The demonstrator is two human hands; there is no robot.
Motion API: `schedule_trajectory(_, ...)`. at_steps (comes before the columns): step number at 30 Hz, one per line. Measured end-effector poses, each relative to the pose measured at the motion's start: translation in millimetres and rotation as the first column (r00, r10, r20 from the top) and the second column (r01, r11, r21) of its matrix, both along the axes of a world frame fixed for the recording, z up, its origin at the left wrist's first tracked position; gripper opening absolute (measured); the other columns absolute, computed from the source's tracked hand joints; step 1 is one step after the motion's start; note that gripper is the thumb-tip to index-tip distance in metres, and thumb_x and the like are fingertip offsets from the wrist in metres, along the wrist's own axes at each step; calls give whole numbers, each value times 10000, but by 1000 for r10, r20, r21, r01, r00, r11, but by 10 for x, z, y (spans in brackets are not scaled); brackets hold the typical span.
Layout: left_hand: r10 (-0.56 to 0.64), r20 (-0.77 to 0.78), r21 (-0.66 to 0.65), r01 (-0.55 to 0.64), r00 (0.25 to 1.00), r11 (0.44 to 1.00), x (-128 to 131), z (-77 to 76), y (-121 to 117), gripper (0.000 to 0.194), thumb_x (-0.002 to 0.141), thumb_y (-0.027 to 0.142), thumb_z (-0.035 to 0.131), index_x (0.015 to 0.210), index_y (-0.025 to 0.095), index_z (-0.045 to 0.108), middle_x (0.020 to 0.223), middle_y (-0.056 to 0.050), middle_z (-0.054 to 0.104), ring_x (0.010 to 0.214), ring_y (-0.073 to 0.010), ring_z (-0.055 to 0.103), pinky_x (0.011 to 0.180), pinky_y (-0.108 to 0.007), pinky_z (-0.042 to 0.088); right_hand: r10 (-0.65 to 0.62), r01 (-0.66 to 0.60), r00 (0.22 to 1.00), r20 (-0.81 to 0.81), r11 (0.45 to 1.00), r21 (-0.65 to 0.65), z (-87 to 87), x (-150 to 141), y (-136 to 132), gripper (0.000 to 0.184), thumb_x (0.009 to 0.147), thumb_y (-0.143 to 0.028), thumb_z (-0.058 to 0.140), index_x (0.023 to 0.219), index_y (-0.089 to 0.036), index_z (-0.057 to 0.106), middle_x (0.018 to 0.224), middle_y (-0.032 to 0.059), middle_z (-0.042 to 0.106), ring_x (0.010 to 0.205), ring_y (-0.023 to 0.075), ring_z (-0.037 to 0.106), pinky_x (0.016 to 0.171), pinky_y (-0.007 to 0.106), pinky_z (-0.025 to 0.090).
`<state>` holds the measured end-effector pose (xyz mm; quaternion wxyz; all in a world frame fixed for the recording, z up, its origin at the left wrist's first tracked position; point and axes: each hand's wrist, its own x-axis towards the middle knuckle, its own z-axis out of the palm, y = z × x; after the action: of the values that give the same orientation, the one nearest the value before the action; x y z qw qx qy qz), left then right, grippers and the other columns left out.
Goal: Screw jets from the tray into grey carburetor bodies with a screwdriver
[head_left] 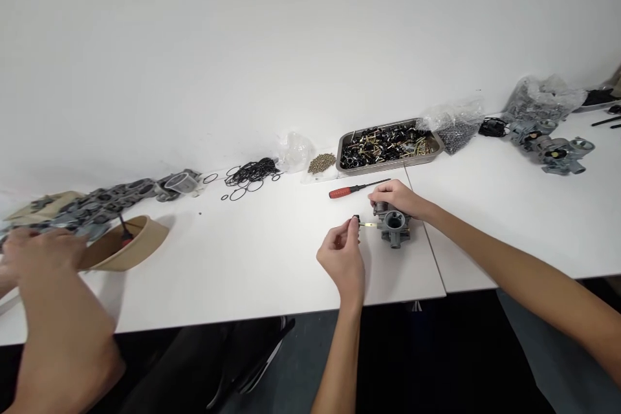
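A grey metal carburetor rests on the white table with its round bore facing me. My right hand is closed around its upper back part, and some fingers are hidden behind it. To the left of the carburetor, my left hand pinches the black head of a brass-coloured screw. The screw's brass end points at the carburetor's side and reaches it; how deep it sits, I cannot tell. Just behind lies a screwdriver with a red handle.
A metal tray of black and brass screws stands behind. Beside it are brass pieces, black rubber rings and plastic bags. More carburetors lie right. At far left, another person's hands are near a tan container.
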<state>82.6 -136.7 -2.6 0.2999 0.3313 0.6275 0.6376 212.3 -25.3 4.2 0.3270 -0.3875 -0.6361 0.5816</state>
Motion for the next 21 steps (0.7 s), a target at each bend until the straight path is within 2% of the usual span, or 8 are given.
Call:
schedule_trajectory(3,-116,-87,11,117,990,993,116,-28,-141,227,783,383,708,806,163,760,761,-55,710,692,-160,631,669,-289,527,-6,6,1000,-16,1000,20,8,2,-14,296,769,-411,663,666,-135,634,618,3,564,584,104,488,567,250,364)
schedule_trajectory(6,-241,-138,46,249,961,967,75,-15,-231,247,854,380,624,794,186,766,821,-59,726,729,-160,649,682,-278,543,90,-90,996,3,996,8,38,9,-21,324,771,-439,678,662,-137,637,609,-5,549,573,99,467,560,248,355)
schedule_trajectory(8,-324,-122,38,331,938,943,-28,5,-243,213,825,355,664,740,187,764,757,-49,718,668,-149,637,641,-267,543,165,-166,985,44,986,6,62,9,-26,349,774,-462,688,668,-132,649,627,4,562,581,99,467,567,249,357)
schedule_trajectory(11,-411,-45,22,412,910,911,-166,35,-219,136,765,304,735,813,188,788,728,-39,720,644,-144,642,636,-263,560,196,-198,977,83,980,15,85,5,-31,372,787,-483,682,682,-127,658,652,15,578,587,99,463,567,251,353)
schedule_trajectory(14,-442,-7,48,441,897,896,-204,54,-198,160,773,286,740,890,191,793,763,-41,727,662,-138,652,657,-263,574,204,-206,975,87,979,10,93,6,-32,381,788,-494,680,684,-128,651,650,13,567,581,97,451,555,251,341)
schedule_trajectory(18,-476,14,92,473,879,876,-190,50,-180,153,792,278,729,897,189,798,813,-50,730,670,-132,657,665,-266,580,209,-211,973,96,977,16,111,9,-34,391,789,-502,674,684,-126,647,647,9,556,581,96,446,556,252,339)
schedule_trajectory(21,-437,35,89,433,899,897,-173,20,-167,129,764,264,756,859,187,798,781,-47,730,646,-135,656,644,-270,579,206,-209,973,105,978,17,123,7,-38,383,796,-489,667,683,-123,647,643,7,553,582,95,450,559,251,345)
